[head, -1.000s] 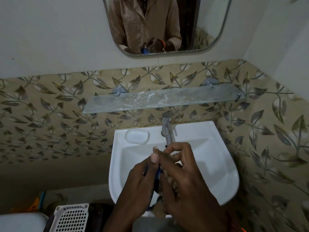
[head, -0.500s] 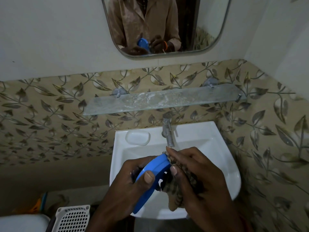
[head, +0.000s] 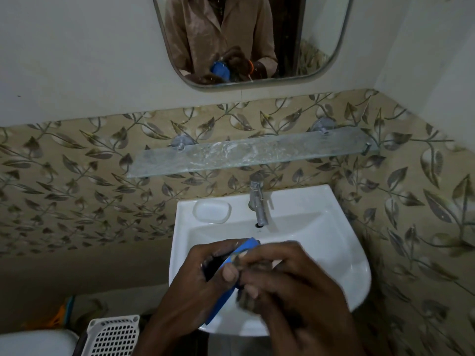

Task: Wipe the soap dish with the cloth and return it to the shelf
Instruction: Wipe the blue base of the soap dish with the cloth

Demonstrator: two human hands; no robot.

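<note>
Over the white sink, L hand grips the blue soap dish tilted on edge w/ thumb across its rim, R hand presses the brown cloth against it, tap behind the sink, glass shelf above it.

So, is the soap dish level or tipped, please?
Tipped: the soap dish stands on edge between left hand and cloth.

- A home bathroom is shown.
- A white basin with a tap is fixed under a glass shelf and mirror.
- Leaf-patterned tiles are seen.
</note>
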